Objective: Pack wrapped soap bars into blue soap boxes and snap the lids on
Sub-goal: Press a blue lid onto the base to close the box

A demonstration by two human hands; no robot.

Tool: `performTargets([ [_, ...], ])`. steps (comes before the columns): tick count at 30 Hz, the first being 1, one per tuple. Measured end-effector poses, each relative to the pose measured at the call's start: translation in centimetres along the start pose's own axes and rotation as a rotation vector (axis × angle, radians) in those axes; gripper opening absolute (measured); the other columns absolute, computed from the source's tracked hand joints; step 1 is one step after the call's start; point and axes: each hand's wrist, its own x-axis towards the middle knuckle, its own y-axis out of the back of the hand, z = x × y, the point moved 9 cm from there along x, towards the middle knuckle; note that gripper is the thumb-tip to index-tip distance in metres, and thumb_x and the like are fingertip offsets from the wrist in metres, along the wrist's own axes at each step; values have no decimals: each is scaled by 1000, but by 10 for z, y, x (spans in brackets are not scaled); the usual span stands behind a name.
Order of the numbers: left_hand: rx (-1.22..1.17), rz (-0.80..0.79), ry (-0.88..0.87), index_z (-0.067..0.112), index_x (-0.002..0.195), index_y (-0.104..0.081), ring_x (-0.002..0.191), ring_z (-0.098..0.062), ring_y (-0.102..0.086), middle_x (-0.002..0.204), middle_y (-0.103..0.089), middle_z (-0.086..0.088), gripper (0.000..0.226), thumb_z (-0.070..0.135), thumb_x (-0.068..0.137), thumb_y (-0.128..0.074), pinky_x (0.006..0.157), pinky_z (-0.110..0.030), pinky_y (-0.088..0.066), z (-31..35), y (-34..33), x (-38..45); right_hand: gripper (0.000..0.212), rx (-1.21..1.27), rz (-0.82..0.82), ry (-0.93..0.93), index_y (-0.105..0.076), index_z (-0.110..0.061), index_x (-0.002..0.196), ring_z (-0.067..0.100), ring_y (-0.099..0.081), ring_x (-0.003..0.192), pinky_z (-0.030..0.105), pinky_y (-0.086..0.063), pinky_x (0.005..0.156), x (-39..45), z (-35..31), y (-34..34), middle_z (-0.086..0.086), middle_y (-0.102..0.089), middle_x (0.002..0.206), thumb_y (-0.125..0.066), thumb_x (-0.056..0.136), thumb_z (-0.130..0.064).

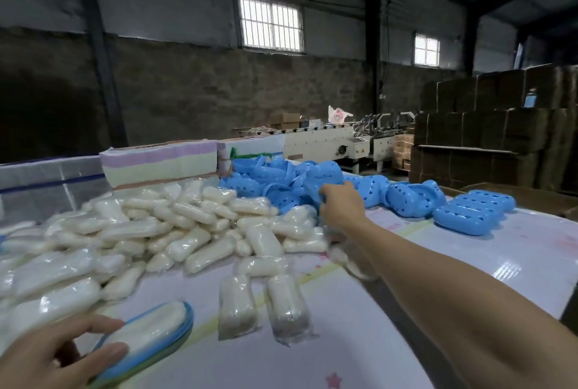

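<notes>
My left hand [59,354] at the bottom left grips a blue soap box base [170,338] with a white wrapped soap bar [147,326] lying in it. My right hand [341,204] reaches far across the table, its fingers closed on a blue perforated lid [322,177] at the edge of the pile of blue box parts [269,182]. A big heap of wrapped soap bars [140,232] covers the left side of the table. Two loose wrapped bars [259,304] lie in front of me.
A row of closed blue boxes [472,210] stands at the far right of the glossy printed table sheet [469,251]. Stacked flat pastel cartons [159,166] lie behind the soap heap. Brown cardboard stacks [500,132] and a white machine [325,144] stand beyond the table.
</notes>
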Motion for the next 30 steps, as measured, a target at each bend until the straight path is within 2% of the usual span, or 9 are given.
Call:
performTargets([
  [2,-47,-56,-9,53,90,-75,44,2,-59,56,-68,8,62,94,45,-63,45,-9,-43,16,-9,-6,34,265,-24,30,-61,-22,119,25,-54,105,39,-50,82,-8,-41,8,2,-61,97,-53,88,-10],
  [5,-51,94,-57,60,93,-70,45,-5,-59,57,-68,1,46,86,56,-70,49,-13,-43,45,4,-16,47,558,-132,151,-52,-25,126,19,-53,83,40,-48,73,-31,-118,19,-1,-54,82,-52,84,-3],
  [8,-13,81,-129,61,92,-67,51,-6,-59,62,-71,2,27,53,70,-81,51,-14,-42,68,4,-24,38,838,-362,237,-63,-28,108,12,-49,64,22,-41,53,-64,-191,26,-2,-52,70,-56,84,0],
  [10,-35,101,-140,52,91,-70,51,-6,-58,68,-72,4,24,39,76,-83,51,-14,-42,71,2,-24,32,1110,-565,165,-68,-31,93,12,-54,64,19,-43,51,-91,-221,17,1,-59,76,-58,86,-1],
  [15,-196,176,-131,45,133,-45,61,-10,-60,101,-66,6,75,24,75,-88,59,-17,-50,60,4,-24,31,1639,-975,-205,-65,-16,116,24,-66,93,35,-59,72,-151,-239,-39,14,-65,116,-49,94,0],
  [19,-211,128,-179,63,132,-39,73,-13,-63,116,-59,22,88,31,69,-92,70,-18,-55,63,1,-23,38,1759,-1089,-322,-60,-15,126,31,-61,120,43,-57,84,-161,-238,-55,16,-60,134,-47,94,1],
  [24,-255,153,-232,67,126,-43,95,-1,-59,127,-52,36,80,43,65,-89,72,-14,-53,68,4,-26,39,1828,-1177,-318,-59,-13,127,33,-58,126,49,-49,99,-170,-244,-57,18,-62,133,-46,93,2],
  [27,-245,184,-255,59,131,-45,113,6,-55,126,-56,33,77,43,69,-88,70,-10,-50,67,8,-27,32,1710,-1117,-270,-63,-10,120,31,-62,118,48,-47,104,-170,-243,-58,18,-65,128,-47,94,0],
  [30,-218,222,-247,51,132,-50,117,5,-54,124,-57,31,74,56,65,-81,71,-11,-51,66,12,-27,24,1431,-918,-114,-69,-10,112,25,-61,92,38,-54,85,-161,-235,-53,17,-69,113,-51,96,-7],
])
